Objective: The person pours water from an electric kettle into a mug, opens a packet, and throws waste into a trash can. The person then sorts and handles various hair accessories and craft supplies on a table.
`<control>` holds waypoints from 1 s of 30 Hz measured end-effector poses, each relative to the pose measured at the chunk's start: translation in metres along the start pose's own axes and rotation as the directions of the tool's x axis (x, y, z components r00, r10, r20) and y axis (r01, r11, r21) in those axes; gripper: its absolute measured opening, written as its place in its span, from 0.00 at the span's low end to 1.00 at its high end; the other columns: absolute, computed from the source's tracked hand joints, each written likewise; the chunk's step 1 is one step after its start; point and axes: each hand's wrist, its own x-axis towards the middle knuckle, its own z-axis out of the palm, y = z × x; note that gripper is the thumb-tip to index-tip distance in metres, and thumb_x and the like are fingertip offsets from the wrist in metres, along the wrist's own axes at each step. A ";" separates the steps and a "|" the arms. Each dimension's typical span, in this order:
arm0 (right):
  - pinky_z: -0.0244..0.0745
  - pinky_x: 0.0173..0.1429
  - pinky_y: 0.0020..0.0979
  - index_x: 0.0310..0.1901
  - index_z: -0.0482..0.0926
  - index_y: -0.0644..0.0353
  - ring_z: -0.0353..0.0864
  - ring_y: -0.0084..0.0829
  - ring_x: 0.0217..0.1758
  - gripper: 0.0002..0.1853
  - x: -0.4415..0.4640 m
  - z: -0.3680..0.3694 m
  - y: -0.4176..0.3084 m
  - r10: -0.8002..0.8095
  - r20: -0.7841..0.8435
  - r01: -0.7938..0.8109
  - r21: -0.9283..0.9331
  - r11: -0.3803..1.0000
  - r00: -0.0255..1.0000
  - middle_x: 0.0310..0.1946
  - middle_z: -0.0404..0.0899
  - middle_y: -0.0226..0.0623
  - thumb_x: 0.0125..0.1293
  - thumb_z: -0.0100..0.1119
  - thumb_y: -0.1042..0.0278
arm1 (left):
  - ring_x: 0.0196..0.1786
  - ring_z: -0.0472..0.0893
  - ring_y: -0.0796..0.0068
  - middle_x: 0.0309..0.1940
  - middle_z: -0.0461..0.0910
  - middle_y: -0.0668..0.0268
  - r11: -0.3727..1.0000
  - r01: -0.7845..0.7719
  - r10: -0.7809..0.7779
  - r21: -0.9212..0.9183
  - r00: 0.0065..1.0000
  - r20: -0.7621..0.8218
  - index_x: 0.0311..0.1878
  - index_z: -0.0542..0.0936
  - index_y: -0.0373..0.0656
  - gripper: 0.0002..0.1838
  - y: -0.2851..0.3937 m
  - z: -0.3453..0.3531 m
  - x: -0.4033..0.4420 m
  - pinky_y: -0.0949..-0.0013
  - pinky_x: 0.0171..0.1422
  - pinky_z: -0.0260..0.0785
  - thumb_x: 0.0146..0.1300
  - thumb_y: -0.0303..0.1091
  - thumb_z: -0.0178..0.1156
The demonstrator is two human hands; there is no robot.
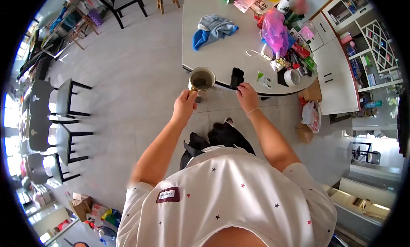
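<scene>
Mug (202, 79), round-rimmed, held by left hand (185, 104); lumpy black item (237, 77) pinched by right hand (247, 96)

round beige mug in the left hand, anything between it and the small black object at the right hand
Nothing visible: between the mug, in the left hand, and the black object, at the right hand, only pale, dark-edged table shows.

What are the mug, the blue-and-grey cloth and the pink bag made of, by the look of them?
Mug: perhaps glazed ceramic, going by its smooth, pale rim, though enamelled metal is possible.
Cloth: soft, matt fabric, as its loose folds suggest; the fibre is unclear.
Bag: likely thin plastic, glossy, with crinkles and bright highlights.
</scene>
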 end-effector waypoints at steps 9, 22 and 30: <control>0.72 0.48 0.36 0.32 0.79 0.61 0.73 0.39 0.44 0.05 0.116 0.042 0.077 -0.065 0.092 0.072 -0.083 0.994 0.994 0.35 0.75 0.34 0.52 0.56 0.75 | 0.26 0.72 0.82 0.25 0.72 0.71 0.998 0.041 -0.042 -0.038 0.999 -0.021 0.34 0.73 0.40 0.12 0.015 0.023 0.067 0.75 0.31 0.68 0.64 0.40 0.53; 0.63 0.58 0.39 0.50 0.74 0.58 0.69 0.40 0.55 0.21 0.210 0.018 0.143 -0.320 0.296 0.316 0.065 0.947 0.900 0.54 0.69 0.40 0.51 0.56 0.74 | 0.30 0.74 0.81 0.28 0.71 0.70 0.973 0.022 -0.056 -0.228 0.988 -0.144 0.37 0.72 0.41 0.10 0.005 0.109 0.146 0.74 0.37 0.71 0.66 0.38 0.50; 0.49 0.68 0.46 0.62 0.63 0.43 0.58 0.33 0.67 0.27 0.253 0.093 0.118 -0.569 0.555 0.703 -0.040 0.710 0.607 0.65 0.60 0.25 0.59 0.47 0.71 | 0.33 0.77 0.79 0.30 0.73 0.68 0.981 -0.009 -0.028 -0.192 0.982 -0.189 0.38 0.72 0.38 0.11 0.010 0.103 0.165 0.74 0.39 0.72 0.66 0.37 0.52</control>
